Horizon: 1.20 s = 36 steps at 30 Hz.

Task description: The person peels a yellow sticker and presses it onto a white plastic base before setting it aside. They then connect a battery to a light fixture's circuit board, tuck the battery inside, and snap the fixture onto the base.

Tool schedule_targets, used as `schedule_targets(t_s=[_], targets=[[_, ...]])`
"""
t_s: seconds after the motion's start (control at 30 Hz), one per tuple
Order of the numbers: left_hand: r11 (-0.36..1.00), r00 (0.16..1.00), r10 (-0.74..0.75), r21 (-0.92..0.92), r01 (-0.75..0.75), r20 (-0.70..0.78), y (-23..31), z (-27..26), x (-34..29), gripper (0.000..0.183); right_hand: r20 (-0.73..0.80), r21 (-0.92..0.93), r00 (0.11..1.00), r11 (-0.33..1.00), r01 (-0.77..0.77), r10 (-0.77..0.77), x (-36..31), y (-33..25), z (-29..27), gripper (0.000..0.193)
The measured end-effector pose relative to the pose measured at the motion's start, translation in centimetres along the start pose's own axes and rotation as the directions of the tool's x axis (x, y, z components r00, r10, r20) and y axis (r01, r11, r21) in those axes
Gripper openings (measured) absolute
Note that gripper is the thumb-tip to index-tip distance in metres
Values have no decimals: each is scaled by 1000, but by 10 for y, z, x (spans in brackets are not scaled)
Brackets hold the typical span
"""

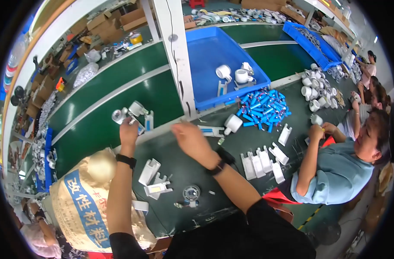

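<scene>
My left hand (129, 133) reaches over the green conveyor belt, fingers closed on something small I cannot make out. Around its fingertips are a white cylindrical housing (137, 108), a round lamp-like head with a clear face (118, 116) and a white bracket with a blue cell (149, 121). My right hand (192, 140) is above the bench near the belt's edge, fingers curled together; what they hold, if anything, is hidden. To its right lie another white bracket with a blue cell (211, 131) and a white cylindrical housing (233, 124).
Blue cylindrical cells (264, 107) are heaped beside a blue tray (214, 64). White brackets (257, 162) and more housings (318, 88) lie rightward. A white post (173, 52) rises ahead. A paper sack (82, 203) stands left; a co-worker (335, 168) sits right.
</scene>
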<state>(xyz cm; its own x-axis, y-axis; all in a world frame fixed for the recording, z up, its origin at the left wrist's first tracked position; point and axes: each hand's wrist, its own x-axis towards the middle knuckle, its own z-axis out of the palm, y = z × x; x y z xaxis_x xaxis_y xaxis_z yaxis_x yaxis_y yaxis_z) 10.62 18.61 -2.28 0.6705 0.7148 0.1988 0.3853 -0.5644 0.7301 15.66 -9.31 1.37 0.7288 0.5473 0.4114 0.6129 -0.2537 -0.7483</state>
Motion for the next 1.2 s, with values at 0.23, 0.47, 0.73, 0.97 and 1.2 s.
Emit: schedule_targets(t_s=[0.23,0.47,0.73,0.97,1.2], targets=[[580,477,774,-166,-797,415,141,77,-125,55,-488,-238,779,798,-554,395,-77,54,-93,46],[750,648,453,131,-648,612,139,72,-160,46,-297,-334,826,758,-560,479,-71,67,-50,23],[847,746,210,263,-461,632,83,-10,-195,51,44,-208,909,893,-398,415,-125,9,-51,19],[935,748,173,131,-329,641,100,11,-175,70,27,-134,936,929,-345,351,-127,16,-30,22],[961,880,-7,247,-126,475,133,44,-175,74,157,-107,862,876,-471,483,-132,15,-48,32]])
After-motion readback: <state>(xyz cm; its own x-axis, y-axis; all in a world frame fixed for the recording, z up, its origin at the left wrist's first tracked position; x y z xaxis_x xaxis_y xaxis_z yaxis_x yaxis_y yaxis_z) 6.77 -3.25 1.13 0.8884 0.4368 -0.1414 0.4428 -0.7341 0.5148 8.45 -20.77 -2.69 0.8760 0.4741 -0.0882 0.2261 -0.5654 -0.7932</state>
